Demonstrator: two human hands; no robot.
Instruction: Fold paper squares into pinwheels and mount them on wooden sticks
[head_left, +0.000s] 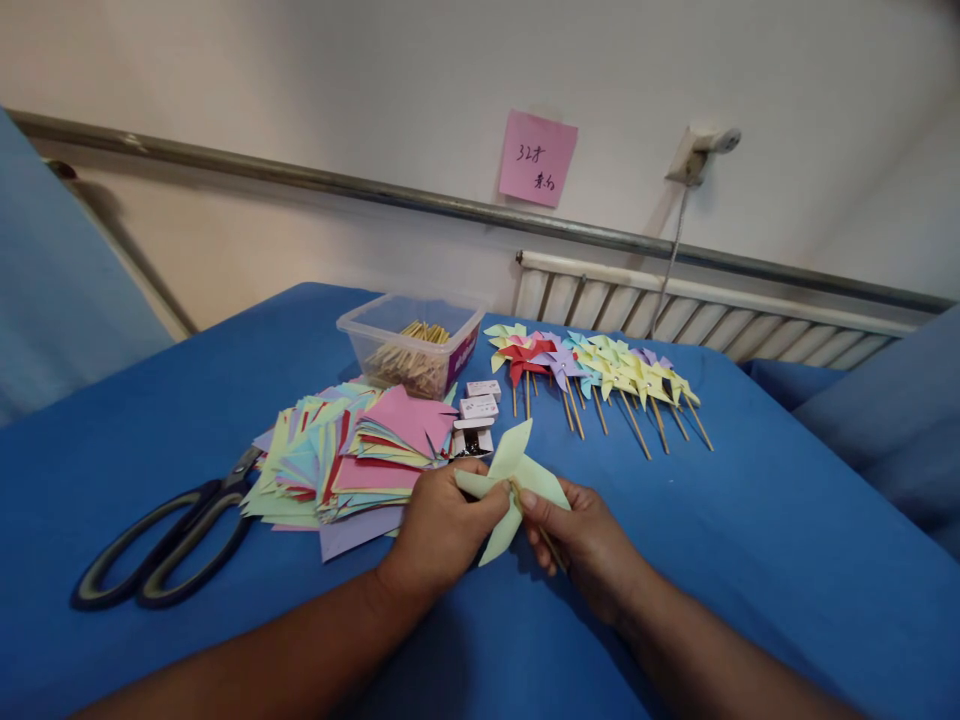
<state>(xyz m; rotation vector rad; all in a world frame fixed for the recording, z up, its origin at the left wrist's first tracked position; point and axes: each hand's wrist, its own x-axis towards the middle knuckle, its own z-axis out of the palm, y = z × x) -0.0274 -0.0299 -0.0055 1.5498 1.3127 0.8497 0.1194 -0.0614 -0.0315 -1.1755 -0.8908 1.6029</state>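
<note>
A pale green paper pinwheel (530, 474) is between my two hands, above the front of the blue table. My left hand (448, 520) pinches it near the centre, thumb against the folded paper. Closed around a thin wooden stick (553, 550), my right hand (589, 540) has its thumb close to the pinwheel's centre, where the stick's upper end meets the paper. Whether a pin sits at that centre I cannot make out. Just beyond my left hand stands an opened small box (472, 438) with dark contents.
Cut coloured paper sheets (352, 460) are heaped on the left, beside large scissors (180, 540). Behind them a clear plastic tub (360, 345) holds many sticks. Two small white boxes (480, 407) stand near it. Several finished pinwheels (619, 368) lie at the back right.
</note>
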